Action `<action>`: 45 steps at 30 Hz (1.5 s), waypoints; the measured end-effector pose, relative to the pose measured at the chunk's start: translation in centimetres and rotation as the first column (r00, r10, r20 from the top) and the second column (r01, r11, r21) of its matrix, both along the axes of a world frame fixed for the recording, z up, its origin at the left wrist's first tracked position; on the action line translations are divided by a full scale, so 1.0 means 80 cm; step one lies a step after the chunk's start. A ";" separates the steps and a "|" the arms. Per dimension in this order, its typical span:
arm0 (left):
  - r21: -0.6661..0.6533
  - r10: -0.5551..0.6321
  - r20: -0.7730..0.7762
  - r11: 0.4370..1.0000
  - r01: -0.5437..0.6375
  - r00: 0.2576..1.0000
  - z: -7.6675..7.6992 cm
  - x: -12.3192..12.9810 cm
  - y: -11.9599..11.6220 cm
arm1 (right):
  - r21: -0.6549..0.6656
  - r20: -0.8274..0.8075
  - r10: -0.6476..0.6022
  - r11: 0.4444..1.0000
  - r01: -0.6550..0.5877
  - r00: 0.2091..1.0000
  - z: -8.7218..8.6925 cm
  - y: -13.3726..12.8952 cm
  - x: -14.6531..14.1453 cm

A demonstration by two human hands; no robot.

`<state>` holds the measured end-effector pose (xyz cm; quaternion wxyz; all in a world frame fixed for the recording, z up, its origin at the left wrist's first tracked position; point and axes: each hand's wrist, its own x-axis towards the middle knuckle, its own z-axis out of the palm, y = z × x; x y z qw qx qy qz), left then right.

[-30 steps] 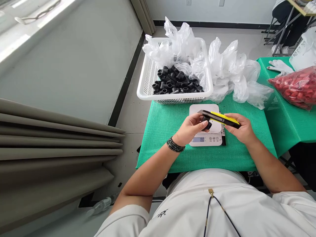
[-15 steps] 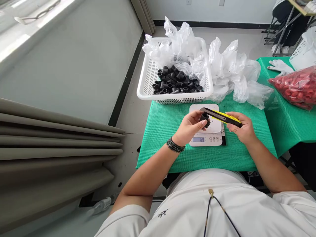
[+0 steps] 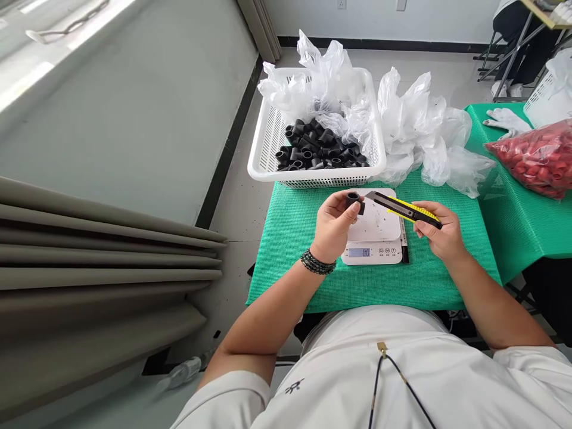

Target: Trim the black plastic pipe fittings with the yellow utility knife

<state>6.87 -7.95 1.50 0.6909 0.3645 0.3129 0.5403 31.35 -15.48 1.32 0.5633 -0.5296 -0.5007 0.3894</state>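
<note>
Left hand is closed around one short black plastic pipe fitting, and we see it held up between the thumb and the fingers, above the near-left part of the scale. Right hand is also closed, and it grasps a yellow and black utility knife. The blade tip points to the left and stays just beside the fitting; we cannot tell if they touch.

Under the hands there is a white digital scale, which shows about 0.0, and some small dark specks lie on its platform. A black marker lies just beside the scale, on the right hand's side. Both stand on a green mesh mat.

Ahead of the hands, a white plastic basket holds many black fittings, so we see only one in hand and a big heap left. Clear plastic bags lie around it.
</note>
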 end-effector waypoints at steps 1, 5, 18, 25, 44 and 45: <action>-0.011 -0.008 0.007 1.000 0.008 1.000 -0.001 0.000 0.000 | 0.001 -0.006 -0.001 1.000 0.001 1.000 0.000 0.000 0.000; -0.023 -0.036 0.033 0.999 0.037 0.999 -0.002 0.001 0.000 | -0.015 0.043 -0.015 1.000 0.016 0.999 0.003 0.000 -0.001; -0.048 -0.045 0.039 0.998 0.047 0.998 -0.002 0.003 0.000 | 0.005 0.116 -0.020 1.000 0.019 0.993 0.001 0.001 0.002; -0.050 -0.067 0.012 0.997 0.067 0.998 -0.001 0.004 -0.001 | 0.002 0.146 0.010 1.000 -0.011 0.989 0.002 0.002 0.003; -0.055 -0.054 0.007 0.997 0.055 0.999 -0.006 0.004 0.000 | 0.097 0.118 0.044 0.994 -0.056 0.992 -0.003 0.002 0.004; -0.057 -0.054 0.003 0.997 0.054 0.999 -0.006 0.005 -0.001 | 0.102 0.120 0.042 0.993 -0.055 0.992 -0.003 0.001 0.004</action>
